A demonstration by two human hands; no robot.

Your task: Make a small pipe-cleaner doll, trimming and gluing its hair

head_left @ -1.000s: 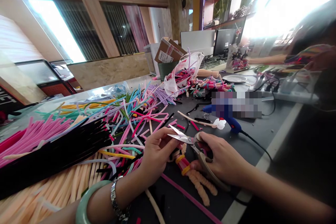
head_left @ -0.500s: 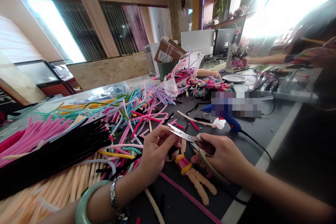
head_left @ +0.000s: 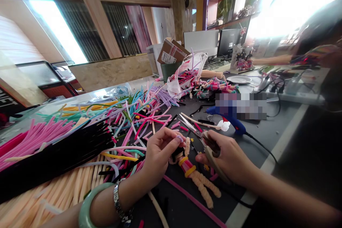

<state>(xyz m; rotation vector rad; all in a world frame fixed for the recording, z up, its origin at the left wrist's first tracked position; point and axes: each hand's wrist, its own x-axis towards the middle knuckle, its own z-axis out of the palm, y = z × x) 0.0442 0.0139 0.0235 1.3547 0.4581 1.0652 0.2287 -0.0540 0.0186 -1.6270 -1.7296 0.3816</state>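
My left hand (head_left: 161, 149) pinches a small pale lilac piece (head_left: 180, 138) between thumb and fingertips. In my right hand (head_left: 227, 155) are scissors (head_left: 190, 125) with beige and dark handles, their blades slightly apart and pointing up and left, clear of the lilac piece. Beneath and between my hands lies a doll of fuzzy stems (head_left: 187, 167), with a pink body, yellow bands and two peach legs pointing down and right. Its dark-haired head is partly hidden by my left fingers.
Bundles of pink stems (head_left: 45, 131), black stems (head_left: 58, 156) and peach stems (head_left: 66, 185) fill the left. A blue glue gun (head_left: 232, 119) with a cable stands beyond my right hand. Behind are a plastic bag (head_left: 175, 87) and a carton (head_left: 172, 52). A person's arm (head_left: 272, 61) reaches in at right.
The scissors have moved right and away from my left fingers. The lilac piece now shows at my left fingertips, and a small pink piece lies near the blades.
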